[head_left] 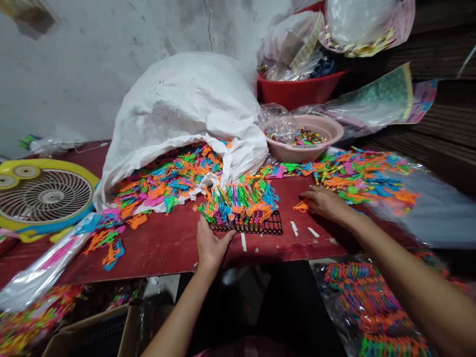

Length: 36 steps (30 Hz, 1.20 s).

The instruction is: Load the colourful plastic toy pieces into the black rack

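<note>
I see my left arm come up from the bottom edge, the wrist near the front of the red-topped bench and the left hand set at the near left corner of a black plastic grid rack. Its fingers point away from me at the rack's left end, while the thumb stands wide of them, its tip by the front edge; I read the hand as spread against the corner. The rack lies flat directly ahead of this hand and to its right, packed with upright rows of small green, blue, pink and orange plastic pieces, with bare black cells showing at its right end. My right arm reaches in from the lower right, slanting forward and leftward, and the right hand hangs low, palm down, fingers pointing left. Its fingertips are right beside a flat orange plastic piece; I cannot tell whether they pinch it or how far they are parted. That piece lies between the hand and the rack, well apart from the rack. Just beyond the right hand spreads a loose multicoloured heap of plastic pieces, and behind the rack a bulging white woven sack opens towards me.
</note>
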Each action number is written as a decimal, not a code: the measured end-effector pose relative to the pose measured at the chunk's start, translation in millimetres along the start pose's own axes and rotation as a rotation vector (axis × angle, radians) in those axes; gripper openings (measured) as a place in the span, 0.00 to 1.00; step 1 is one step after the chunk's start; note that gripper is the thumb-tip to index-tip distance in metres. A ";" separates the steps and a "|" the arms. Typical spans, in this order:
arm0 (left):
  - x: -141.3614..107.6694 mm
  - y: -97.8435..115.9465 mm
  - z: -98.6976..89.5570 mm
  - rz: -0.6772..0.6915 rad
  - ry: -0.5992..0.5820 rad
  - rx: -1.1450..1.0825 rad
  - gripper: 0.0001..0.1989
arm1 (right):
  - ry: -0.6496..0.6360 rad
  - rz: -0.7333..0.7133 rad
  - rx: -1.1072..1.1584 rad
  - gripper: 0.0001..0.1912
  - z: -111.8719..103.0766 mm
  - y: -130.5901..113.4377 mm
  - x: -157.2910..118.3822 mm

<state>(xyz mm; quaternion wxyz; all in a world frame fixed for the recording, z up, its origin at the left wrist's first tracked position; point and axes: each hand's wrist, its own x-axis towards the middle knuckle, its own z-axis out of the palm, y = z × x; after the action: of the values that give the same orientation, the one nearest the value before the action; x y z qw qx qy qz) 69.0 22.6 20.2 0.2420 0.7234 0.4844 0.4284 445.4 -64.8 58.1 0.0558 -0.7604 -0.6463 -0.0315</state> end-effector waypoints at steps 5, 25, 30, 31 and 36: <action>-15.6 -8.2 -1.1 -0.025 0.016 -0.111 0.43 | -0.088 0.026 0.130 0.20 -10.5 2.7 -10.2; -80.0 56.6 25.8 0.364 -0.391 -0.352 0.13 | -0.159 0.154 0.745 0.09 -21.9 -31.8 -56.2; -76.3 76.4 34.4 0.254 -0.476 -0.391 0.13 | -0.200 0.252 1.270 0.18 -25.0 -71.8 -79.3; -75.1 79.8 37.1 0.236 -0.490 -0.390 0.14 | -0.197 0.266 1.342 0.19 -23.8 -81.4 -82.3; -68.5 86.6 53.8 0.093 -0.526 -0.388 0.07 | -0.030 0.349 1.531 0.22 -11.2 -124.6 -86.3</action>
<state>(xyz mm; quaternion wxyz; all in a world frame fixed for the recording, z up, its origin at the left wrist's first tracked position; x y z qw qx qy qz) 146.6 -71.9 32.3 0.4725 0.7708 0.2811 0.3219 308.8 -131.0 64.3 0.5598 -0.6013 -0.3599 0.4422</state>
